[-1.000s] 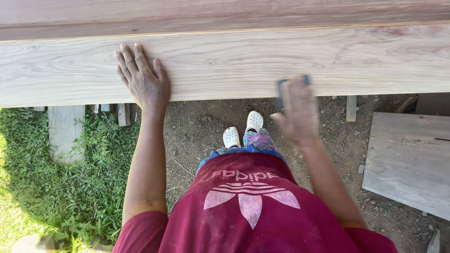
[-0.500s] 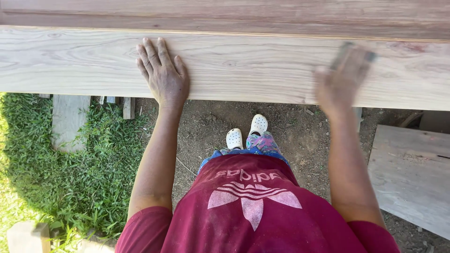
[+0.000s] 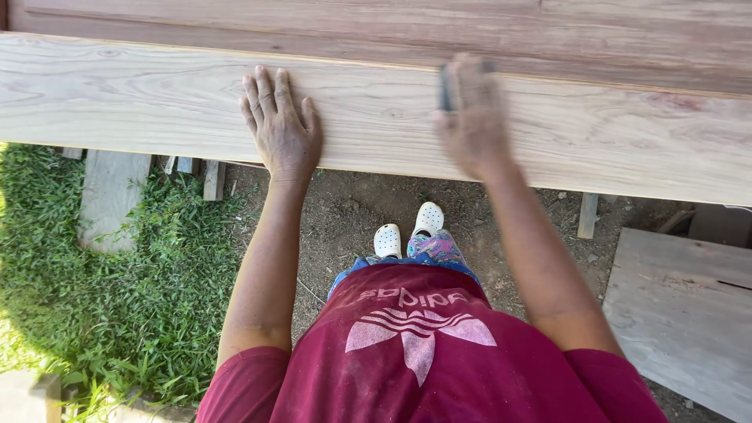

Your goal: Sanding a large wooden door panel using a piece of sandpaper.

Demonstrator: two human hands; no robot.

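Sanding a long pale plank (image 3: pixel 611 145), partway by the look of it.
The plank spans the view in front of a redder board (image 3: pixel 392 27); left hand (image 3: pixel 280 129) lies spread flat on it, right hand (image 3: pixel 470 117), blurred, grips a dark sanding block (image 3: pixel 446 86); how much remains unsanded I cannot tell.

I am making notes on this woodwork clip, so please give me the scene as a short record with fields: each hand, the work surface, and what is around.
left hand: flat on the pale plank, fingers spread
right hand: blurred, on the same plank, holding a small dark block
pale plank: long, lying crosswise, a redder board behind it
below: white clogs on bare dirt, grass at the left, a grey board at the right
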